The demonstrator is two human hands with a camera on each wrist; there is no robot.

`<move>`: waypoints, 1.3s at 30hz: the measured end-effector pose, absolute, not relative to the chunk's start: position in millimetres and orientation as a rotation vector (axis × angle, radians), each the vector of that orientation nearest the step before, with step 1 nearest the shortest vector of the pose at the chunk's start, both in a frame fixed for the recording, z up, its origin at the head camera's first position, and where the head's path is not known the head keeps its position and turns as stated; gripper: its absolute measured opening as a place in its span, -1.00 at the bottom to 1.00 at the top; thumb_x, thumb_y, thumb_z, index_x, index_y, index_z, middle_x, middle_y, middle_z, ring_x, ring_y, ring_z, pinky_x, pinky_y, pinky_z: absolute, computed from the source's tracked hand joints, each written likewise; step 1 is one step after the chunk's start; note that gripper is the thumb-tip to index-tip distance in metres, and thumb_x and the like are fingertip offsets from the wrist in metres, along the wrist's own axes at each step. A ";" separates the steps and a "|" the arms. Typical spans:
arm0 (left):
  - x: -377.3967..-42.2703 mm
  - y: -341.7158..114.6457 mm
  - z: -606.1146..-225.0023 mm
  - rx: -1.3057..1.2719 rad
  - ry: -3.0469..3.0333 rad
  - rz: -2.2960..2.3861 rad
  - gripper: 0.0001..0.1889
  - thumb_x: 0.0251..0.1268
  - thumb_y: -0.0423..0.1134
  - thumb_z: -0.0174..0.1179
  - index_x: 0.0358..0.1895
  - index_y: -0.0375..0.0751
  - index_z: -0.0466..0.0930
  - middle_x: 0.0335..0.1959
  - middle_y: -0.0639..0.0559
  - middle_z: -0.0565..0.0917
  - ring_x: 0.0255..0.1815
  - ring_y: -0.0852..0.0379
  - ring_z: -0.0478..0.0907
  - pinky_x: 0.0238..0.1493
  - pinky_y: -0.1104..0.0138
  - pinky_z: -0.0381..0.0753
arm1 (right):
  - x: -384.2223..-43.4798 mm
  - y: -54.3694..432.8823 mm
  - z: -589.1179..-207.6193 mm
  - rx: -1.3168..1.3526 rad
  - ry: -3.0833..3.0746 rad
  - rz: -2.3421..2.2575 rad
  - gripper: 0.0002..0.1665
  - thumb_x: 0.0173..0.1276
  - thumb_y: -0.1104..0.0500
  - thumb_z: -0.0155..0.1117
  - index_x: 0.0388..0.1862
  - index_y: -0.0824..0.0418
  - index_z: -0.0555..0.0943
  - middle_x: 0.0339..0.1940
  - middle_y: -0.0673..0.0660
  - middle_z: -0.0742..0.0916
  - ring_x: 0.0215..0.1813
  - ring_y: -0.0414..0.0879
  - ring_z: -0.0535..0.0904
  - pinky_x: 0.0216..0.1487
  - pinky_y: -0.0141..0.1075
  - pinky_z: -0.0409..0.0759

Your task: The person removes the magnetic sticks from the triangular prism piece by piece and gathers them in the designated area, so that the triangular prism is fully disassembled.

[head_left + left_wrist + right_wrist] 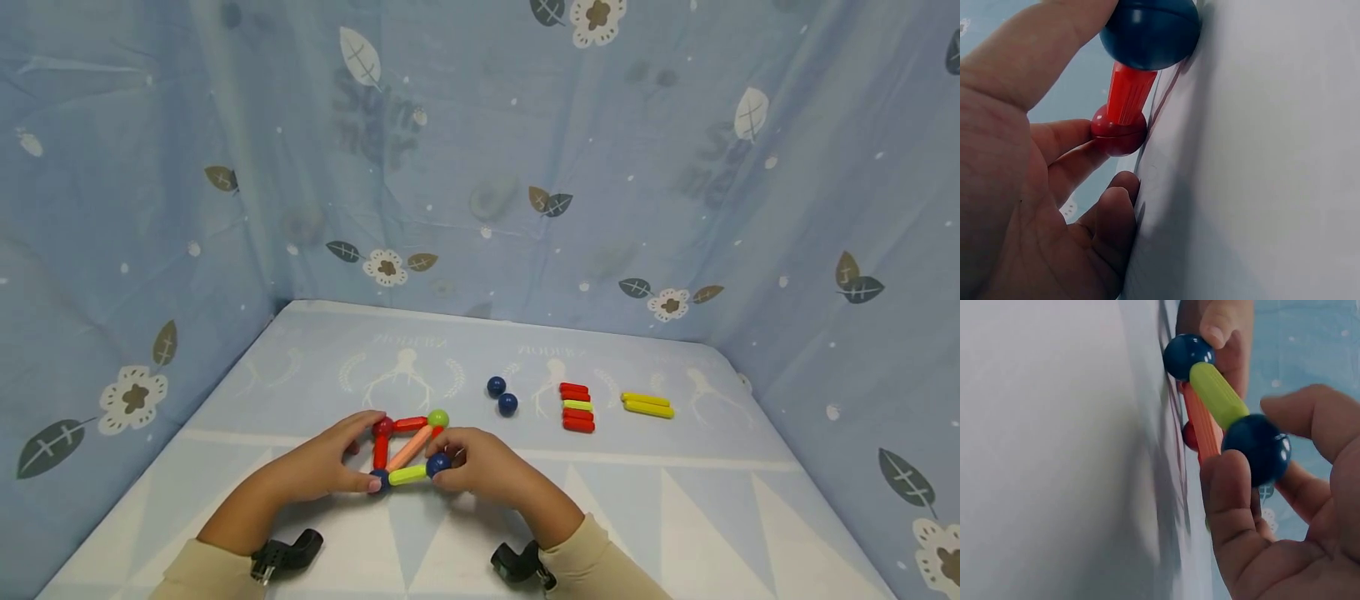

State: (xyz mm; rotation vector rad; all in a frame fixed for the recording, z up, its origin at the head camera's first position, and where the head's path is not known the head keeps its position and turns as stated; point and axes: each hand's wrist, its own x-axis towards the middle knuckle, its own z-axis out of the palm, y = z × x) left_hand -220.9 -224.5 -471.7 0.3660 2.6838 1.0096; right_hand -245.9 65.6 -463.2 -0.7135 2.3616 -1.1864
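Note:
A flat frame of toy building rods and balls lies between the hands in the head view. My left hand [324, 461] holds its left side, thumb on a dark blue ball [1150, 34] and fingertips at a red ball [1119, 131], with a red rod [381, 452] joining the two. My right hand [487, 468] pinches another dark blue ball [1257, 450] at the near right corner. Between the blue balls runs a yellow-green rod [408, 475]. An orange rod [409, 448] crosses diagonally to a green ball [438, 418]. The right hand partly hides a red rod below that ball.
Behind the frame, two loose dark blue balls [497, 387] sit on the table [660, 517]. Farther right is a row of several short rods [577, 397], red with one yellow-green, then two yellow rods [648, 405]. Patterned blue cloth [465, 167] hangs around the back and sides.

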 end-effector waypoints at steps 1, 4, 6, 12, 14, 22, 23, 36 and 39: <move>-221.0 -224.4 -471.2 0.382 2.684 1.009 0.16 0.01 0.24 0.59 0.66 -0.03 0.16 0.63 -0.19 0.25 0.27 -0.12 0.52 0.32 -0.22 0.54 | -246.2 64.8 -463.4 -0.714 2.360 -1.198 -0.69 0.28 0.13 0.57 -0.02 -0.02 0.71 -0.19 -0.07 0.69 -0.16 -0.16 0.60 -0.17 -0.31 0.61; -220.6 -224.1 -470.2 0.409 2.681 1.015 0.15 0.03 0.23 0.58 0.66 -0.05 0.17 0.63 -0.21 0.24 0.32 -0.16 0.52 0.37 -0.25 0.47 | -246.1 62.1 -465.4 -0.741 2.394 -1.202 -0.68 0.25 0.10 0.62 -0.09 0.01 0.68 -0.25 -0.07 0.68 -0.22 -0.19 0.57 -0.21 -0.35 0.58; -220.4 -224.1 -470.2 0.417 2.678 1.020 0.13 0.04 0.22 0.58 0.65 -0.05 0.18 0.64 -0.22 0.24 0.34 -0.18 0.51 0.40 -0.26 0.45 | -245.2 60.4 -466.8 -0.758 2.455 -1.174 -0.72 0.25 0.09 0.61 -0.15 -0.01 0.67 -0.27 -0.07 0.66 -0.22 -0.20 0.54 -0.22 -0.37 0.56; -221.4 -223.4 -470.3 0.410 2.682 1.003 0.11 0.05 0.23 0.58 0.65 -0.01 0.20 0.63 -0.21 0.25 0.32 -0.16 0.52 0.35 -0.22 0.51 | -241.6 59.3 -468.3 -0.665 2.627 -1.107 -0.79 0.22 0.15 0.54 -0.22 -0.06 0.69 -0.24 -0.03 0.58 -0.17 -0.14 0.48 -0.20 -0.33 0.54; -222.3 -223.4 -470.3 0.399 2.683 0.996 0.11 0.05 0.24 0.57 0.65 0.01 0.20 0.62 -0.19 0.26 0.31 -0.13 0.52 0.34 -0.21 0.53 | -241.2 59.7 -468.0 -0.633 2.633 -1.109 -0.80 0.21 0.16 0.53 -0.24 -0.07 0.69 -0.23 -0.02 0.59 -0.16 -0.12 0.48 -0.20 -0.32 0.54; -220.5 -224.7 -468.4 0.413 2.664 1.024 0.07 0.09 0.19 0.57 0.64 -0.02 0.21 0.61 -0.19 0.27 0.28 -0.11 0.51 0.31 -0.19 0.54 | -240.9 60.7 -469.5 -0.618 2.601 -1.065 -0.76 0.16 0.25 0.49 -0.37 -0.12 0.69 -0.27 -0.01 0.59 -0.20 -0.11 0.48 -0.29 -0.32 0.50; -220.0 -224.8 -468.3 0.419 2.663 1.025 0.07 0.10 0.18 0.57 0.64 -0.03 0.21 0.61 -0.19 0.28 0.26 -0.10 0.50 0.30 -0.19 0.54 | -240.9 61.1 -469.2 -0.618 2.591 -1.063 -0.75 0.15 0.26 0.49 -0.37 -0.12 0.70 -0.26 0.00 0.59 -0.20 -0.11 0.48 -0.29 -0.31 0.49; -217.5 -226.6 -468.0 0.498 2.644 1.061 0.12 0.09 0.14 0.59 0.66 -0.10 0.15 0.64 -0.24 0.21 0.37 -0.22 0.48 0.41 -0.27 0.42 | -240.8 63.2 -470.0 -0.659 2.383 -1.133 -0.80 0.28 0.18 0.49 -0.25 -0.17 0.75 -0.31 -0.10 0.68 -0.36 -0.17 0.54 -0.41 -0.32 0.53; -217.6 -226.7 -469.1 0.511 2.645 1.056 0.15 0.06 0.15 0.60 0.66 -0.11 0.14 0.65 -0.22 0.21 0.42 -0.24 0.45 0.44 -0.25 0.40 | -240.4 64.1 -468.9 -0.659 2.363 -1.136 -0.81 0.29 0.15 0.48 -0.24 -0.18 0.74 -0.28 -0.10 0.68 -0.37 -0.16 0.53 -0.43 -0.32 0.52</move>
